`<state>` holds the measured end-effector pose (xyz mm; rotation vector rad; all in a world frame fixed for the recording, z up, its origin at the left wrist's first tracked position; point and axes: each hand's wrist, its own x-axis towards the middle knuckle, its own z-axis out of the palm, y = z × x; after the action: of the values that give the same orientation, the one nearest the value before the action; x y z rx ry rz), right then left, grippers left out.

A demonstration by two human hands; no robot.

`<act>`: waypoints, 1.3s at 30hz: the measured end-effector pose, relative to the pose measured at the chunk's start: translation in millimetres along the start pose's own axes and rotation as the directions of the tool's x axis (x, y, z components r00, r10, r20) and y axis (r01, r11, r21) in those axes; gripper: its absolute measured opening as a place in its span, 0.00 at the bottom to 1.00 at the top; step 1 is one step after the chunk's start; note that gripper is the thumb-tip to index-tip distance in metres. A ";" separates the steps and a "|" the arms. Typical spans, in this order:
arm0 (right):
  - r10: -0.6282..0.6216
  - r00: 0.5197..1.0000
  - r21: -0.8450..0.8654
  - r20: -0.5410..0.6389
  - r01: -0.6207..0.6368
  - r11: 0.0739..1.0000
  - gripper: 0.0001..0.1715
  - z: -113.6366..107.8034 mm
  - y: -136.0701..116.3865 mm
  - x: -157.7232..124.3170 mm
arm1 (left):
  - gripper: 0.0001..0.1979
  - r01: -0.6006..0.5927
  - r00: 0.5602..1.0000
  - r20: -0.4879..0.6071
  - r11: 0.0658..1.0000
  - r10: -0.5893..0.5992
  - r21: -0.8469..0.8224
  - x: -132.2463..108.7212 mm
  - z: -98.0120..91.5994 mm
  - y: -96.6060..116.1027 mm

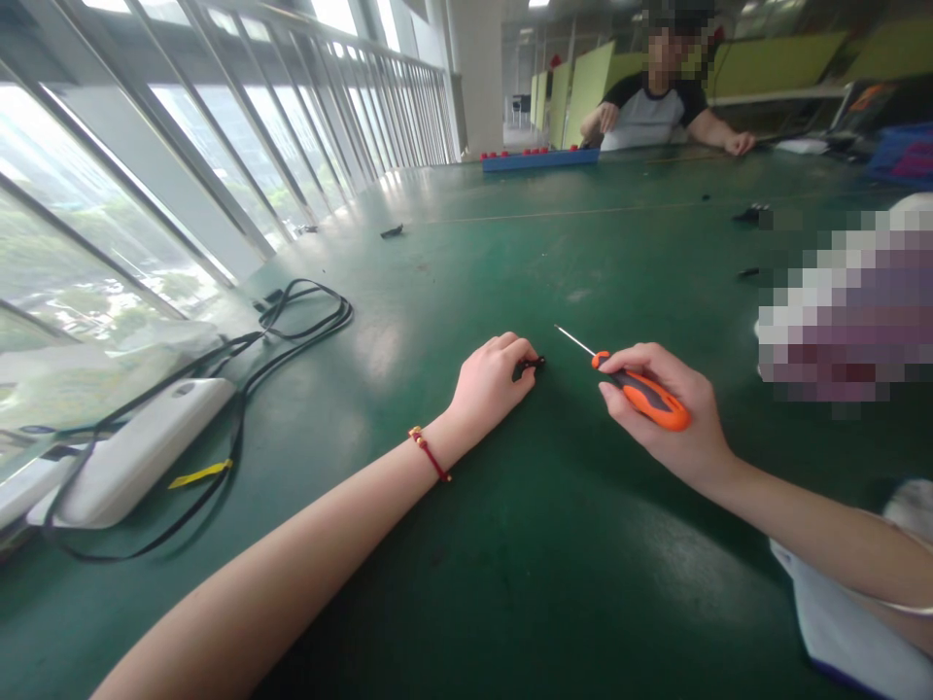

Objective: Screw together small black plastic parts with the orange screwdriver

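My left hand (496, 374) rests on the green table with its fingers closed round a small black part (531, 367). Only one end of that part shows past the thumb and forefinger, so its kind cannot be made out. In my right hand (674, 413) lies a screwdriver with an orange and dark grey handle (651, 397). Its thin metal shaft points up and left toward the left hand, and the tip is apart from the black part.
On the left, a black cable (292, 335) loops beside a white power strip (146, 452). A dark piece (392, 231) and a black part (750, 214) lie farther off. A blue bar with red knobs (539, 160) is at the far edge, near a seated person (652, 112).
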<state>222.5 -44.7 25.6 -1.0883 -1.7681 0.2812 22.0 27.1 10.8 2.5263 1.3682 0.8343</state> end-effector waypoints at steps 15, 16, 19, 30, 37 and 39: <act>0.042 0.997 0.062 0.070 -0.047 0.997 0.06 0.7 1.6 -3.4 | 0.07 0.028 0.999 -0.014 0.999 -0.029 -0.035 0.1 -0.8 -0.5; 0.042 0.996 0.057 0.075 -0.047 0.997 0.06 0.8 2.0 -3.4 | 0.06 0.025 1.000 -0.012 0.999 -0.025 -0.035 0.2 -0.8 -0.4; 0.037 0.996 0.051 0.084 -0.041 0.998 0.05 0.9 2.8 -3.5 | 0.06 0.013 1.000 -0.011 0.999 -0.013 -0.039 0.5 -0.6 -0.3; 0.032 0.995 0.045 0.093 -0.036 0.998 0.05 1.7 2.6 -4.2 | 0.06 -0.005 1.000 -0.016 1.000 0.005 -0.021 0.0 -0.1 0.0; 0.027 0.996 0.055 0.081 -0.031 0.998 0.04 2.0 1.1 -3.1 | 0.06 -0.010 1.000 -0.015 1.000 0.010 -0.010 -0.4 -0.1 -0.2; 0.027 0.996 0.058 0.084 -0.032 0.998 0.04 1.8 1.3 -3.1 | 0.06 -0.014 1.000 -0.016 1.000 0.014 -0.014 -0.3 0.1 -0.6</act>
<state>222.0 -45.9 21.9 -1.0748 -1.8067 0.3995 21.6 27.2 10.4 2.5266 1.3463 0.8651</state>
